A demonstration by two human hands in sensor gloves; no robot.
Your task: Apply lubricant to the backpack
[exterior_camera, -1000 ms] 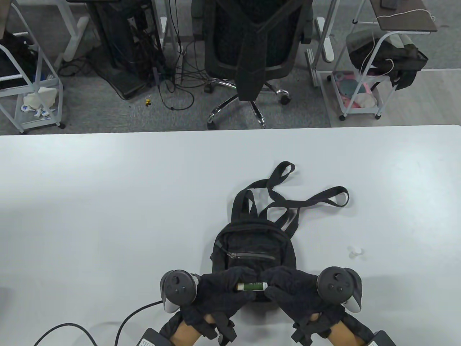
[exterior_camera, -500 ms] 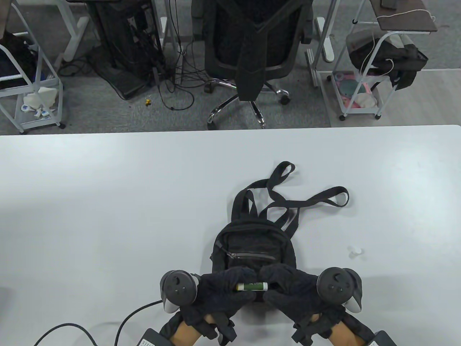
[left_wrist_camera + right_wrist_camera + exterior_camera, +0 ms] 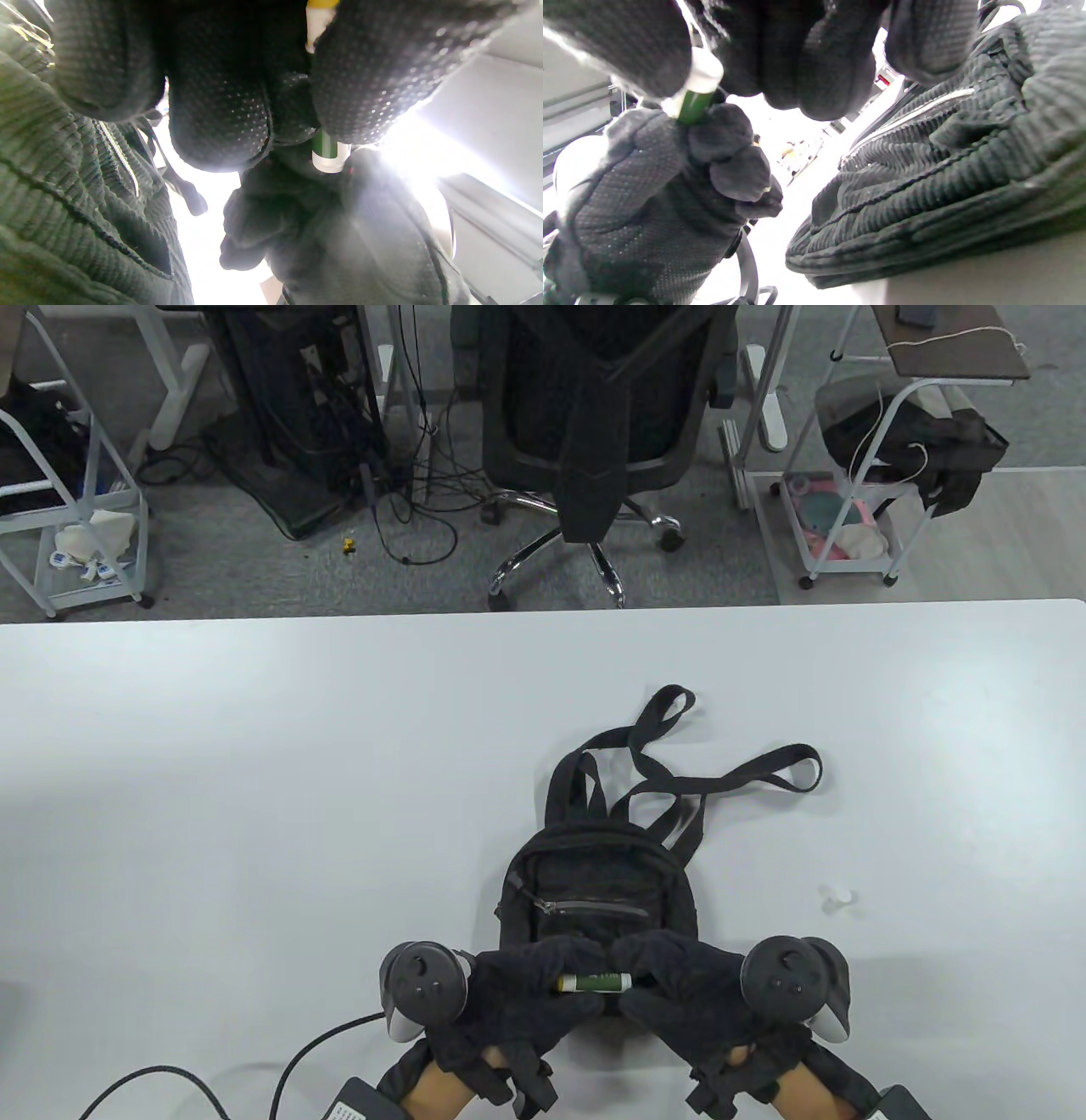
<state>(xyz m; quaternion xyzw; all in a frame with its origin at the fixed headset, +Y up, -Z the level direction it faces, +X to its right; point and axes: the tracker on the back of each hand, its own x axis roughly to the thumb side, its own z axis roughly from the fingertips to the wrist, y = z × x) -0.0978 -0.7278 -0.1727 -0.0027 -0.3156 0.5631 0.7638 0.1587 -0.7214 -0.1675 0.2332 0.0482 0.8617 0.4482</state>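
Observation:
A small black backpack (image 3: 594,891) lies flat on the white table (image 3: 254,780), straps toward the far side, its front zipper (image 3: 590,909) shut. Both gloved hands meet above its near edge and hold a small green lubricant stick (image 3: 594,982) with white ends, lying sideways. My left hand (image 3: 530,988) grips its left end, my right hand (image 3: 670,984) its right end. In the left wrist view the stick (image 3: 324,150) runs between my fingers (image 3: 373,80) and the other hand. In the right wrist view the stick (image 3: 693,99) sits at top left, the backpack (image 3: 946,169) at right.
A small white cap (image 3: 838,898) lies on the table right of the backpack. A black cable (image 3: 314,1052) runs along the near edge at the left. An office chair (image 3: 594,432) and wheeled carts stand beyond the far edge.
Almost nothing: both hands keep holding the stick over the backpack's near edge; the right hand has shifted very slightly left.

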